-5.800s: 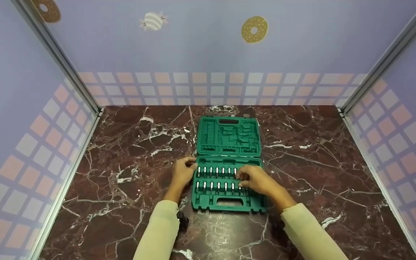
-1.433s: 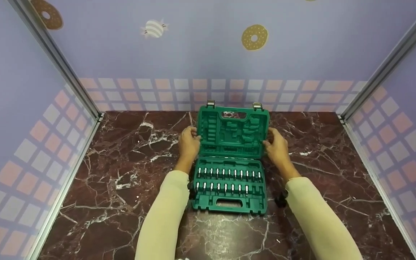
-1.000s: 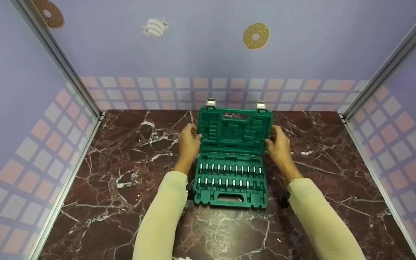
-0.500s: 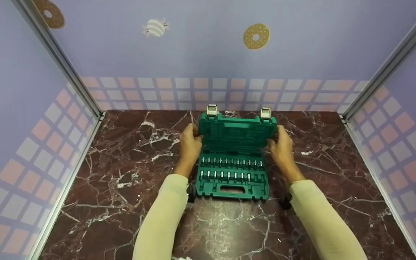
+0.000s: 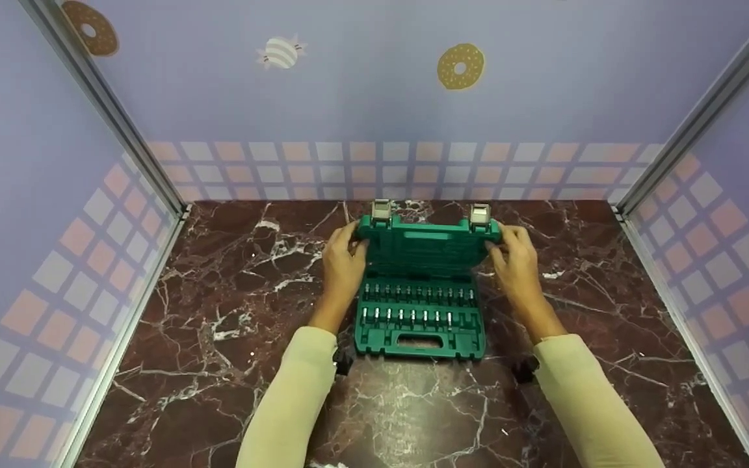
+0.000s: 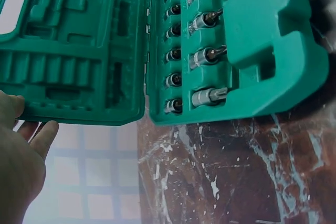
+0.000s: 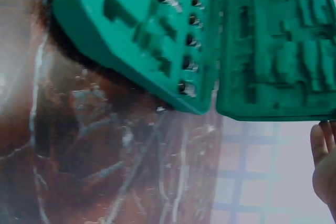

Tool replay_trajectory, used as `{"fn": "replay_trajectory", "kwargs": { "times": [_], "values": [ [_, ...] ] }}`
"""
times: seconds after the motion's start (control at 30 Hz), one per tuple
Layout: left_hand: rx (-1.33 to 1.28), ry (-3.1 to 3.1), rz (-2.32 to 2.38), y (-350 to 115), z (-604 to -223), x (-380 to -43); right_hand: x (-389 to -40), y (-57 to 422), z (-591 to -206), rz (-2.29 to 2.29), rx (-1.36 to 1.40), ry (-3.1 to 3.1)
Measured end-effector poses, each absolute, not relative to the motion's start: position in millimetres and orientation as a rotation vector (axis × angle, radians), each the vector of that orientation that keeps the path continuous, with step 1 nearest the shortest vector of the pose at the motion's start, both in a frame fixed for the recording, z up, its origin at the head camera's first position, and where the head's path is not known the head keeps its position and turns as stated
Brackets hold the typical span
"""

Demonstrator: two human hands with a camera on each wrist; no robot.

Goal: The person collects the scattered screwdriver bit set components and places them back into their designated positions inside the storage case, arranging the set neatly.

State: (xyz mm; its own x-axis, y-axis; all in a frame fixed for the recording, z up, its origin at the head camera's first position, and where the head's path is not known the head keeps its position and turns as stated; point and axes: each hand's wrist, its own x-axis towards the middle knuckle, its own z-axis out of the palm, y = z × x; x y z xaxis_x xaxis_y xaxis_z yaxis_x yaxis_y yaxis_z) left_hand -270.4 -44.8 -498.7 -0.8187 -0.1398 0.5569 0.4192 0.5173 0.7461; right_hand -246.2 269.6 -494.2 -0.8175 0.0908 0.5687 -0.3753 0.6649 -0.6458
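A green plastic socket case stands on the table, its lid (image 5: 428,250) raised steeply above the base (image 5: 374,339). Two rows of silver bit sockets (image 5: 413,317) fill the base; the front row has bare slots at its right end. My left hand (image 5: 343,263) grips the lid's left side, thumb in front and fingers behind it. On the opposite side, my right hand (image 5: 517,263) holds the lid's right edge near its top corner. The left wrist view shows bits pointing out of the near sockets (image 6: 207,56). Fingertips behind the lid are partly hidden.
Two metal latches (image 5: 381,211) stick up from the lid's top edge. Dark red marbled tabletop (image 5: 244,390) surrounds the case. A purple patterned wall (image 5: 348,97) rises behind, with side walls left and right.
Earlier, the lid lay back and my right hand was at the sockets. Both hands then took the lid's sides and swung it up and forward; the base has slid slightly away from me.
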Motion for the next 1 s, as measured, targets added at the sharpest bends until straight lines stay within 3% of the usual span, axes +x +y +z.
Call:
{"fn": "replay_trajectory", "kwargs": {
  "times": [0.4,1.0],
  "values": [
    [-0.311,-2.146,-1.157,-50,-482,-242,-226,270,-483,1.079,0.231,-2.217],
    [-0.197,-2.414,-1.423,-65,-470,-220,-199,275,-473,1.059,0.187,-2.422]
  ]
}}
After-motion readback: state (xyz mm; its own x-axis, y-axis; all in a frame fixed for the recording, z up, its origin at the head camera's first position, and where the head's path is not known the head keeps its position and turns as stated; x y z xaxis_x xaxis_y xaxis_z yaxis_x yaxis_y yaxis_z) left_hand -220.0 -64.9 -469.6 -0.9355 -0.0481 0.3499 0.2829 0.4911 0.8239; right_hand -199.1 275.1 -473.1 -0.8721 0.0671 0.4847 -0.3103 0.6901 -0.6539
